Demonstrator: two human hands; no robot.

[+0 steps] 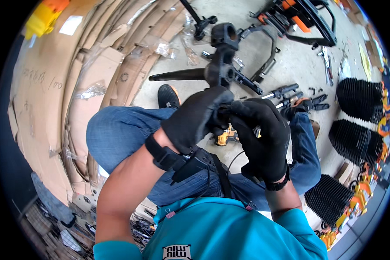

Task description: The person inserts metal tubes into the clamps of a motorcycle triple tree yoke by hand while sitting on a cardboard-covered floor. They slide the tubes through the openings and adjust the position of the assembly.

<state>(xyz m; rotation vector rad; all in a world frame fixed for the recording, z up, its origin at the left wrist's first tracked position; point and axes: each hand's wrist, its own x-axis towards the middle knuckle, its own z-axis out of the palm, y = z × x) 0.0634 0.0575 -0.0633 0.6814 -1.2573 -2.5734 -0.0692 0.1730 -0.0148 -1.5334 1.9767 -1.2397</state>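
Observation:
A black metal fork clamp (223, 56) with a round, ring-like end rises in front of me, and a long dark tube (177, 75) sticks out from it to the left. My gloved left hand (199, 117) is closed around its near end. Right beside it, my gloved right hand (264, 134) has its thumb and fingers pinched together against the left fingertips. Whatever lies between the fingertips is hidden by the dark gloves. Below the hands, a yellow and black power tool (224, 137) shows on the floor between my legs.
Flattened cardboard (47, 95) is stacked at left. Fork tubes (284, 93), a curved black frame (268, 65) and wrenches (327, 65) lie on the floor. An orange and black frame (299, 21) stands far right. Black ribbed stacks (359, 99) line the right side.

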